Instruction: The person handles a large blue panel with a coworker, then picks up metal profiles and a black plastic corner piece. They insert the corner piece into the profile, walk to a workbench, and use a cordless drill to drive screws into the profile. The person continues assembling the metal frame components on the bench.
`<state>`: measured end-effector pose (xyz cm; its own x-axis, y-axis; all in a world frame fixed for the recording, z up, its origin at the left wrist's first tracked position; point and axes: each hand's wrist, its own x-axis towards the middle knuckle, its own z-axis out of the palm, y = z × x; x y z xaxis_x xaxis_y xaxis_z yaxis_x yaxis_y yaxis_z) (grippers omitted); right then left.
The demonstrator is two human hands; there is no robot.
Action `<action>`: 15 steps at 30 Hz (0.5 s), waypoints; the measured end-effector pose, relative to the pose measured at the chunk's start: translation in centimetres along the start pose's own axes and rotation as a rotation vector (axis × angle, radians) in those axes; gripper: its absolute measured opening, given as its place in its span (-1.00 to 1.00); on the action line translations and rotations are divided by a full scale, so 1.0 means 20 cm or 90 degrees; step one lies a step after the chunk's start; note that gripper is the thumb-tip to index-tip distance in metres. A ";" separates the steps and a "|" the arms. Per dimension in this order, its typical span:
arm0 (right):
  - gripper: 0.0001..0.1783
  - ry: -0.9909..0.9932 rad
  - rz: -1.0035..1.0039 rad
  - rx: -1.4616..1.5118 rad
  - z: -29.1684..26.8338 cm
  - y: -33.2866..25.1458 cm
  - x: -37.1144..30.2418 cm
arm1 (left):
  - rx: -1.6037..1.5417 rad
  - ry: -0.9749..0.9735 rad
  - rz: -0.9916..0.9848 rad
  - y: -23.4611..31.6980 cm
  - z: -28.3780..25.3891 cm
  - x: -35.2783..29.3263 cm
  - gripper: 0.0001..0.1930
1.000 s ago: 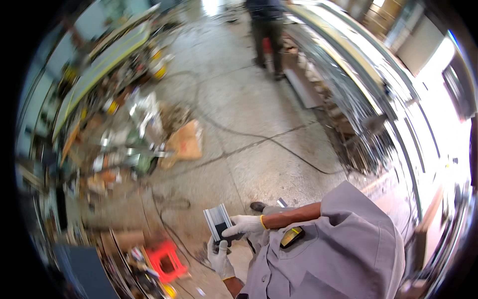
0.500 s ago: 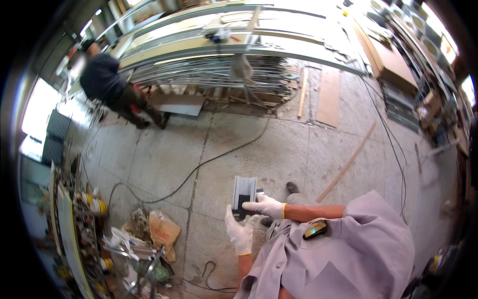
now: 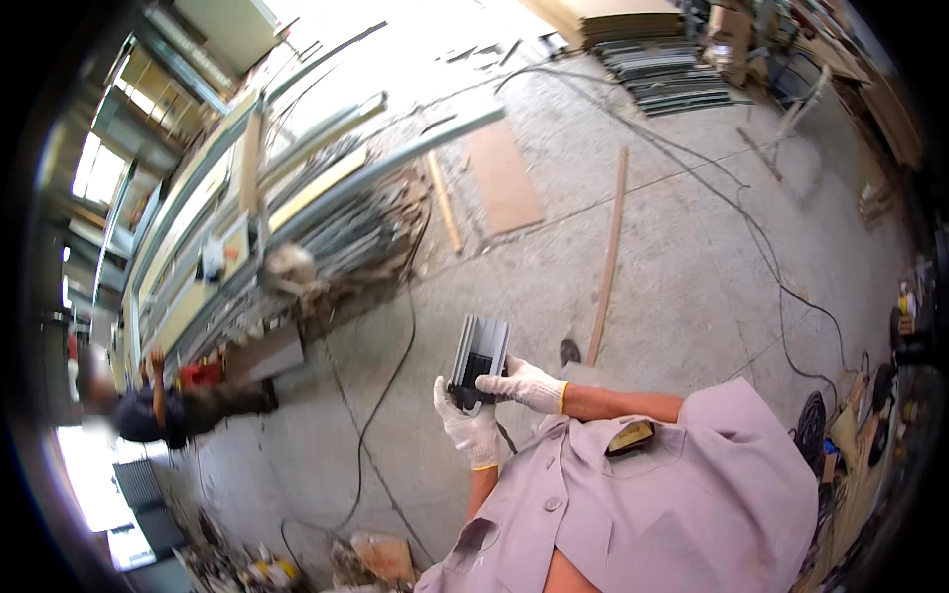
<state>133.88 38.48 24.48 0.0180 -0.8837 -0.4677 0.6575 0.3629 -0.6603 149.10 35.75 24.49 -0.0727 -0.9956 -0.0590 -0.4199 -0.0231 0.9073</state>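
A short piece of grey, ribbed metal profile (image 3: 483,336) is held up in front of my body, with a black block (image 3: 479,372) lying in its channel. My right hand (image 3: 529,386), in a white knitted glove, grips the profile from its right side, thumb over the black block. The gloved left hand (image 3: 469,433) is closed around the lower end, one finger reaching up along the left edge. Some of the left fingers are hidden behind the piece. A dark strip hangs below it, close to my shirt.
Long metal bars lie on a rack (image 3: 326,193) at upper left, where another person (image 3: 158,413) stands. A black cable (image 3: 393,371) crosses the concrete floor to the left. A long wooden strip (image 3: 609,259) and a brown board (image 3: 502,178) lie ahead. Cables (image 3: 732,198) trail at right.
My view has swung to the right, so the rack and the other person now appear farther left and tilted. Both hands still hold the profile, now tilted slightly.
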 end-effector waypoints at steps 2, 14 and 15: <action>0.05 0.038 -0.042 0.014 -0.24 -0.22 0.04 | -0.111 -0.064 0.016 0.18 0.32 0.16 -0.14; -0.19 0.222 -0.136 0.144 -1.21 -1.37 0.39 | -0.077 -0.367 0.211 0.82 1.74 1.06 -0.40; -0.19 0.219 -0.131 0.160 -1.28 -1.47 0.44 | -0.105 -0.358 0.240 0.87 1.89 1.15 -0.38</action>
<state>95.44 27.59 24.69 -0.3544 -0.7646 -0.5384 0.7839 0.0710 -0.6168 106.01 15.82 23.18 -0.6627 -0.7414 0.1060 -0.1344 0.2569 0.9570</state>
